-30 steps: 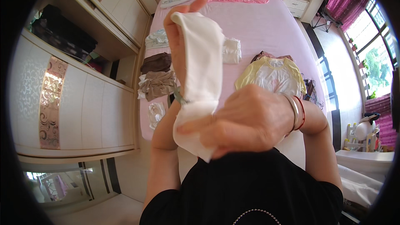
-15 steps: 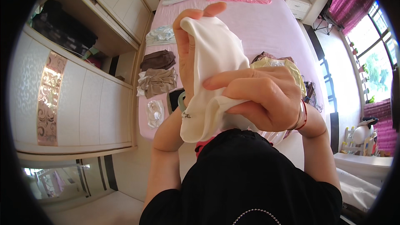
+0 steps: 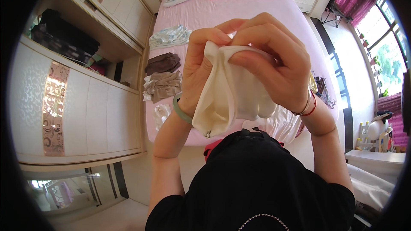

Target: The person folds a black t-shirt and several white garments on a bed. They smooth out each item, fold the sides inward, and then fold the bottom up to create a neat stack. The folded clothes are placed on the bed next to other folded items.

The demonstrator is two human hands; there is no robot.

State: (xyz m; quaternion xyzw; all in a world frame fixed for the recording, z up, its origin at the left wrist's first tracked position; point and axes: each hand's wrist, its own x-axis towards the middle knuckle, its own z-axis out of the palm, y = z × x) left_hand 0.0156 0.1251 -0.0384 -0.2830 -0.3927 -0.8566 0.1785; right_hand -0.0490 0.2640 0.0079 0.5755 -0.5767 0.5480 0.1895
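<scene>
Raised in front of my chest is a piece of smooth cream-white underwear [image 3: 217, 87], with a small bow-like trim at its lower edge. Its banded opening faces me, and the cloth hangs down in folds. My left hand [image 3: 199, 53], a pale green bangle on its wrist, pinches the gathered top edge. On the other side my right hand [image 3: 280, 62] has its thumb and fingers closed on the same top edge. The two hands meet at the top, and some of the right fingers are hidden behind the cloth.
Below is a bed with a pink sheet [image 3: 231, 10]. Along its left side lie a pale printed pile [image 3: 170, 36], dark brown clothes [image 3: 162, 63], beige clothes [image 3: 162, 86] and a small white item [image 3: 162, 115]. White cloth [image 3: 280, 122] lies nearby. A wardrobe [image 3: 92, 115] stands left.
My left hand has turned from spread inside the cloth to pinching its edge. The right hand has risen to meet it, and the underwear now hangs gathered with its opening toward me.
</scene>
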